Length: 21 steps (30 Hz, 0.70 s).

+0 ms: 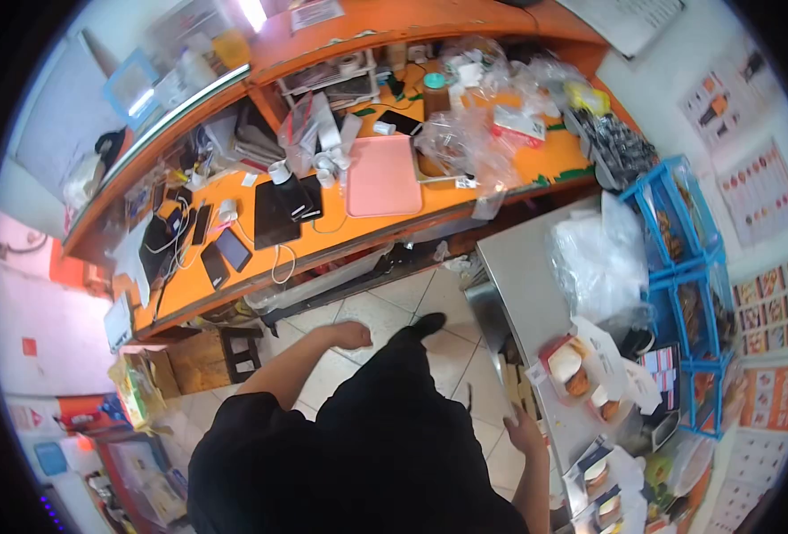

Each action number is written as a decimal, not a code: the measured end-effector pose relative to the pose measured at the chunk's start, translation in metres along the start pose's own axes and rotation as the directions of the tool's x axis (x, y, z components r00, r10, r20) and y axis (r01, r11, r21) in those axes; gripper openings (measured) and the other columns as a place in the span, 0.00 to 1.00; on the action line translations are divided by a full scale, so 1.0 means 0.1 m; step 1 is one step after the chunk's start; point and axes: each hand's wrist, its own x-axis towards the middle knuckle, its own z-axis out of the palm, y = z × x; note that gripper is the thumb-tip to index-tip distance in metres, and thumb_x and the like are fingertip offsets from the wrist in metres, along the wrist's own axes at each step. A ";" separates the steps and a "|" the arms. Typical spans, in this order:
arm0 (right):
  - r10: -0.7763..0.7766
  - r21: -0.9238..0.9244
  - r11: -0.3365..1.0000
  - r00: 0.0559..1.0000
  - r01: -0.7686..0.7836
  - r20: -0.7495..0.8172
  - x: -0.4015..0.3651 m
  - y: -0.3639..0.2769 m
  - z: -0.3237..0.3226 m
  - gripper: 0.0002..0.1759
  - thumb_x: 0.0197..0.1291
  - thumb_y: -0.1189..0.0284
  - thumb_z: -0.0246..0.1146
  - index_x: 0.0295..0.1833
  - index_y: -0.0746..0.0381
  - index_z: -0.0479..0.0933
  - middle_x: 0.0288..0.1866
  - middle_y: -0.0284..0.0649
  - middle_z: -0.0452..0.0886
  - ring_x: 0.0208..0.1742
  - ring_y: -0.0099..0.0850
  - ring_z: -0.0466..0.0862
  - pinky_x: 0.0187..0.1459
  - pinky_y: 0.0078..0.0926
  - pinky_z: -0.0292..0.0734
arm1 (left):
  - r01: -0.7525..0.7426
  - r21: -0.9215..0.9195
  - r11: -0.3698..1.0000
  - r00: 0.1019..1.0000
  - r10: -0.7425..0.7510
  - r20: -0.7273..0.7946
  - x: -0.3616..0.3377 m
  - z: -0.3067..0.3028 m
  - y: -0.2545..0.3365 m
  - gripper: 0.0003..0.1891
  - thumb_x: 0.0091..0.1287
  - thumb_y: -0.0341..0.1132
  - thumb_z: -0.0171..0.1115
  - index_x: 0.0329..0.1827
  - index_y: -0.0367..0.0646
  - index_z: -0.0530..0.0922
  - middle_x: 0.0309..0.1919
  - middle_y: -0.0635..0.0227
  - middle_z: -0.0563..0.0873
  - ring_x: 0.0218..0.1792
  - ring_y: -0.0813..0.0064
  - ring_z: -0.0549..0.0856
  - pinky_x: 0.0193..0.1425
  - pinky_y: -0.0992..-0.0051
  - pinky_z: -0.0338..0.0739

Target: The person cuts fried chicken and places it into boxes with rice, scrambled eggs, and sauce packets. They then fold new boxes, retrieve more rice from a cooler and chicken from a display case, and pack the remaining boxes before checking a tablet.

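My left hand [352,335] hangs over the tiled floor with its fingers curled in, and nothing shows in it. My right hand [525,432] is by the near edge of the steel table [525,267], its fingers loosely stretched and holding nothing. Closest to that hand on the table is an open takeaway box [554,378] with rice and a browned piece of food. A second open box [623,411] lies beside it. Farther down the table are more food packs [597,478] in white paper.
An orange counter [323,236] runs ahead, bearing a pink tray [383,178], phones [232,249], cables and plastic bags [465,142]. Clear bags [598,258] lie on the steel table. Blue crates [687,303] stand along the right wall. A wooden stool [200,360] is at left.
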 end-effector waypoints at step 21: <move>-0.297 -0.112 0.937 0.584 0.332 -0.756 3.42 -4.87 -1.90 0.52 0.58 0.60 0.74 0.85 0.52 0.54 0.85 0.53 0.54 0.73 0.56 0.74 0.64 0.46 0.79 | -0.283 -0.313 0.907 0.779 0.027 -0.627 0.96 -3.77 -0.57 0.11 0.70 0.30 0.57 0.51 0.38 0.83 0.38 0.50 0.89 0.41 0.53 0.90 0.47 0.61 0.83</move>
